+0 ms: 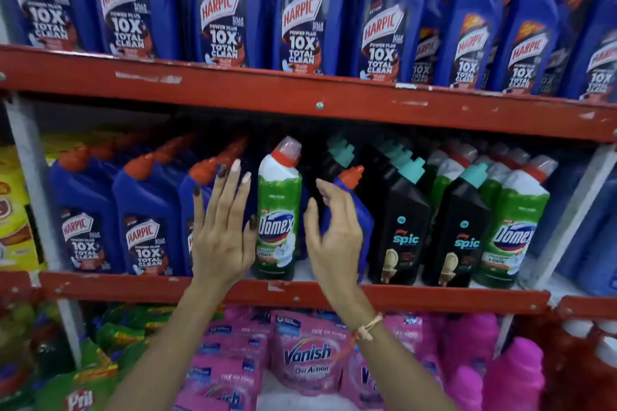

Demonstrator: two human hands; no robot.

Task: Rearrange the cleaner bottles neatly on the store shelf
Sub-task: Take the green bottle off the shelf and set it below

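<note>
Bottles of blue cleaner [147, 223] stand left of the green bottle [278, 210] on the middle shelf [133, 284]. Left hand [222, 230], flat with fingers spread, holds nothing just left of it. Right hand [335, 240] curls, half open, against a tilted blue bottle [355, 203] just right of it.

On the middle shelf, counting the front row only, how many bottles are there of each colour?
Blue Harpic bottles with orange caps: 4
Green Domex bottles with red caps: 2
Black Spic bottles with teal caps: 2
Total: 8
</note>
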